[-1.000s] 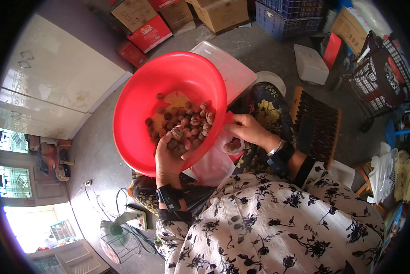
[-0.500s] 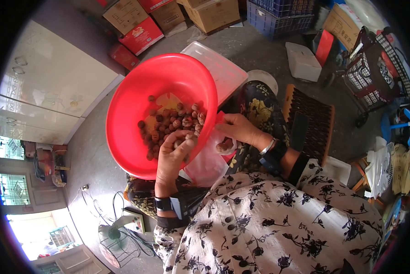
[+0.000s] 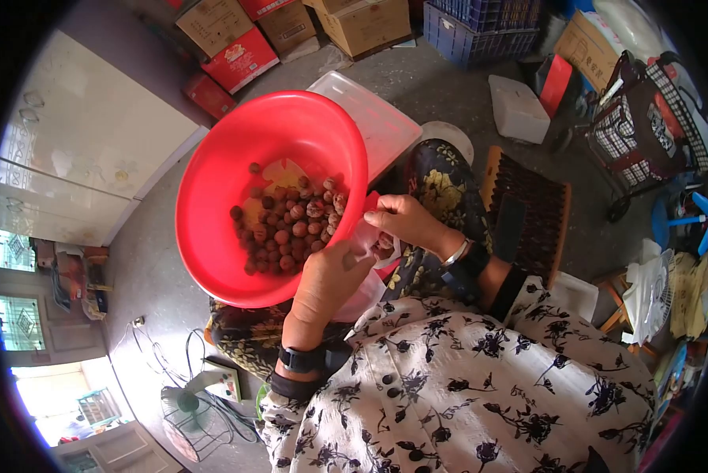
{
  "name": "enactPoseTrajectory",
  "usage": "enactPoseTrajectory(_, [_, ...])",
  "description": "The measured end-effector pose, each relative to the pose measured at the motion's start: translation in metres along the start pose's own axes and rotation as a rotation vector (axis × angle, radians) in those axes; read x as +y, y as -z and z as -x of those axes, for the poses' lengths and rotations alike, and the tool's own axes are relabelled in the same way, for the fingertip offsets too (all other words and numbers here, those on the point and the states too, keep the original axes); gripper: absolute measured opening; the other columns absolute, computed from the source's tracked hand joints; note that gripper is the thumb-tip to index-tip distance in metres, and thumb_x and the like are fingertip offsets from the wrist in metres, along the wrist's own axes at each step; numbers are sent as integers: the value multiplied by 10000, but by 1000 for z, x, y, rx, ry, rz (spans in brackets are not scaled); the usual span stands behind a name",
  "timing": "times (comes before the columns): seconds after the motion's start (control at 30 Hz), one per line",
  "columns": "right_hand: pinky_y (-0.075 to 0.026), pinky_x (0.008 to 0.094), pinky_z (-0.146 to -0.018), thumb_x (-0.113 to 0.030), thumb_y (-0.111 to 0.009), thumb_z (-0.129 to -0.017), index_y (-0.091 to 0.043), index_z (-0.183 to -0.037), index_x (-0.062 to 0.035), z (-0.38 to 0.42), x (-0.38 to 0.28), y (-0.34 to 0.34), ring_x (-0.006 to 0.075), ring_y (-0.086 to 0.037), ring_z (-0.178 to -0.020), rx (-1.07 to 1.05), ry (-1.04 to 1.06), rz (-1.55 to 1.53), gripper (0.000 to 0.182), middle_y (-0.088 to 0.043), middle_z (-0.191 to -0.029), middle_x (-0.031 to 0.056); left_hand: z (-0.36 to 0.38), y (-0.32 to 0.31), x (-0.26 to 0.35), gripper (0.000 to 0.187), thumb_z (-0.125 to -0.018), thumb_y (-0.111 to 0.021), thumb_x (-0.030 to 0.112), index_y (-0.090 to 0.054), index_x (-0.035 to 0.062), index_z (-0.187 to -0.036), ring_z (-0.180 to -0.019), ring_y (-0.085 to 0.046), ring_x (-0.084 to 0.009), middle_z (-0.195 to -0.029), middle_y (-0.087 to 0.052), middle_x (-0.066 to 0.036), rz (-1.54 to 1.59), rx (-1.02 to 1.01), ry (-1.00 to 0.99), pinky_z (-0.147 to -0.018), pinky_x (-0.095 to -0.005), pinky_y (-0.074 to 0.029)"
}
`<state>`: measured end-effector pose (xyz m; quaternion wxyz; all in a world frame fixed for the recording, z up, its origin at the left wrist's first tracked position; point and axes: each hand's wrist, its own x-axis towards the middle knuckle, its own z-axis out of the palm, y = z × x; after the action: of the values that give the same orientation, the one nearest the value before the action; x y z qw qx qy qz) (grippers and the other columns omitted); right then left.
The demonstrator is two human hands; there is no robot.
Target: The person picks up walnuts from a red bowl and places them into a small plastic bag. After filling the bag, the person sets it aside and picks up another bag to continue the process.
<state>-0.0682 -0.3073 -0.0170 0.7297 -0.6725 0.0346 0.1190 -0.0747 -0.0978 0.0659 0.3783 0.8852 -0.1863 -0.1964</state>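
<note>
Head view: round, glossy red plastic basin [image 3: 235, 165] tilted on lap, wrinkled brown walnuts [image 3: 287, 225] heaped at its lower side. Left hand [image 3: 330, 280] at basin's near rim, back of hand up, fingers curled under, hidden; cannot tell what they grip. Right hand [image 3: 405, 221] just beside basin rim, fingers pinched closed on edge of thin, crinkled translucent plastic bag [image 3: 366, 276] hanging between both hands. Clear rectangular plastic box [image 3: 381, 118] on concrete floor beyond basin.

Head camera looks steeply down, close over lap.
</note>
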Motion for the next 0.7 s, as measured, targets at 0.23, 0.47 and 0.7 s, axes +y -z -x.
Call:
enactPoseTrajectory(0.23, [-489,262,-610,-217,-696,-962,-675,-922,-1,-5,13,4,50,-574,-681,-21,69,-5,220,-649,-761,0,17,-9,-43,330,-912,-706,309,-710,-20,-892,-571,-597,-144,-643,-629,-74,-140,-107,-225,-573,-328,-491])
enactPoseTrajectory(0.47, [-518,242,-654,-191,-663,-991,-621,-831,-63,6,-4,4,51,-615,-718,-121,69,41,209,-634,-769,-28,4,-26,-54,240,-889,-641,224,-652,-2,-967,-749,-646,-395,-790,-632,-214,-20,-108,-80,-607,-439,-496])
enactPoseTrajectory(0.7, [-481,237,-644,-188,-669,-992,-600,-825,-73,5,-3,10,34,-556,-714,-16,226,-26,214,-618,-782,-43,-1,-31,-48,201,-920,-606,164,-651,-23,-862,-597,-637,-343,-661,-604,-216,172,76,-37,-580,-403,-494])
